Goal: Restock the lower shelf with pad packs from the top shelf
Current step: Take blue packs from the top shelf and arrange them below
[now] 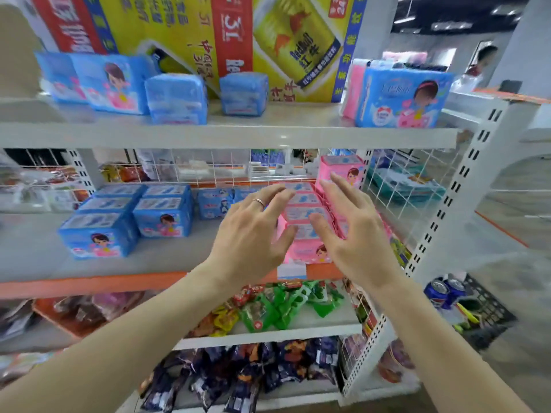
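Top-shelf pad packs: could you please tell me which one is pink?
The pink pack at the right end, just left of the large blue pack; the others up there are all blue.

Top shelf (283, 114): we list upright blue packs (110, 81) at left, two small blue cube packs (177, 98) at centre, one large blue pack (402, 96) at right. Lower shelf (35, 248): blue boxed packs (162, 216) in rows at left, pink packs (299, 201) in a row at right.

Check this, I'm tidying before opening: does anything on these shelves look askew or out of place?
Yes. Two small blue plastic-wrapped pad packs on the grey top shelf stand loose and twisted at different angles, unlike the lined-up pink pad packs below. The yellow poster behind has its lettering turned sideways.
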